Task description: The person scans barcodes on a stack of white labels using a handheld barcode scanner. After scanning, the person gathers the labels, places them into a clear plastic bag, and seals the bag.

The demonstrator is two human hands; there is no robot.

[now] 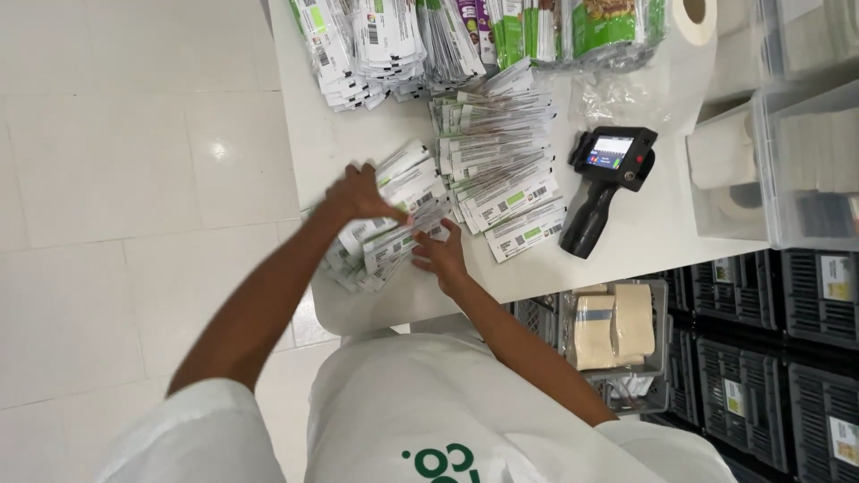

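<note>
My left hand (358,195) flat, fingers spread on near pouch stack (389,219), pinning it at table (626,241) edge; right hand (440,255) open, squaring stack's side; printer (607,183) parked right, within reach.

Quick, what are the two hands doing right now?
Left hand: fingers spread, pressing on the fanned white packets.
Right hand: open, touching the same packets' near edge.

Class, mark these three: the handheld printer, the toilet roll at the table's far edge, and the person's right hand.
handheld printer (610,152), head view, on its screen housing
toilet roll (694,18), head view, on its end face
right hand (441,255), head view, back of the hand
</note>
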